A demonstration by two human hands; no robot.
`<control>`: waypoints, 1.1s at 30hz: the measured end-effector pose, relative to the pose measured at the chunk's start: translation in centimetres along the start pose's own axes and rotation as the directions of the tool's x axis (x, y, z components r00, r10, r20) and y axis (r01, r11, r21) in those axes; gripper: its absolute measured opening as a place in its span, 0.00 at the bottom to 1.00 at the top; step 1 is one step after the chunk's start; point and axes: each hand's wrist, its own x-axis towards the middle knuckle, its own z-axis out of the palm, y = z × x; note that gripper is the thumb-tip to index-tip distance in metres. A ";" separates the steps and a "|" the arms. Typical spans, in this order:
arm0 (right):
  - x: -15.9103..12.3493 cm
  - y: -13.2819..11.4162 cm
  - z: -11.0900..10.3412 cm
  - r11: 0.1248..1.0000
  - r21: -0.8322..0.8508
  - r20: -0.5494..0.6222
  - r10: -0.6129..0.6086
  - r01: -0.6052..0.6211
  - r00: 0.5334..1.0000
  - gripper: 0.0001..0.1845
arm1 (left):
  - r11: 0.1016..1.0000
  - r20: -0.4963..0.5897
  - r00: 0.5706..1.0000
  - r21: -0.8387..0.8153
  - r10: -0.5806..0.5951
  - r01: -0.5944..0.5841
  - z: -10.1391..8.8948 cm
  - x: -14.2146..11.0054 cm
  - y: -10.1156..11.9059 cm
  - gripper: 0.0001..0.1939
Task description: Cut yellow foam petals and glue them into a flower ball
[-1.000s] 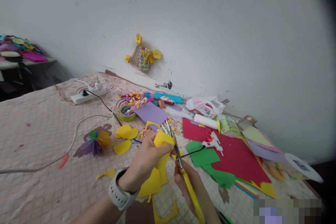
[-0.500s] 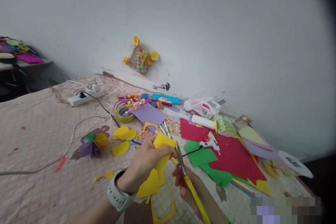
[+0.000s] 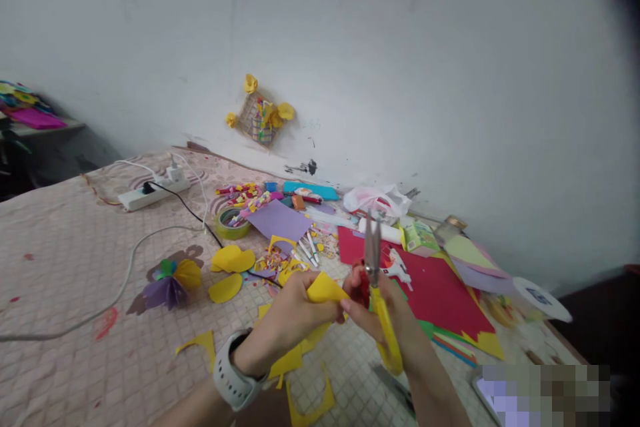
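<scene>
My left hand [image 3: 295,310], with a pale watch on its wrist, pinches a folded piece of yellow paper [image 3: 326,288]. Close by on the right, my right hand [image 3: 373,313] grips yellow-handled scissors [image 3: 384,327], blades pointing up and away from the paper. The right thumb and fingertips reach to the paper's right edge. Below the hands lie yellow paper offcuts [image 3: 313,407], partly hidden by the left hand. Several rounded yellow pieces [image 3: 231,259] rest to the left, beside a purple, yellow and green paper flower [image 3: 173,282].
A white glue gun [image 3: 397,270] lies on red paper [image 3: 440,293] at right. Tape [image 3: 231,223], purple paper [image 3: 279,219] and markers [image 3: 306,250] are further back. A power strip [image 3: 154,193] with trailing cords sits at left. The wall stands behind the table.
The scissors have come off the yellow paper and swung upright in my right hand, which has moved up to the paper's edge. The view has shifted slightly.
</scene>
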 end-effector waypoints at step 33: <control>1.4 2.8 4.8 0.962 0.229 -0.544 -0.002 0.150 0.839 0.10 | 0.906 -0.287 0.954 -0.374 0.089 -0.197 1.3 1.1 -1.2 0.08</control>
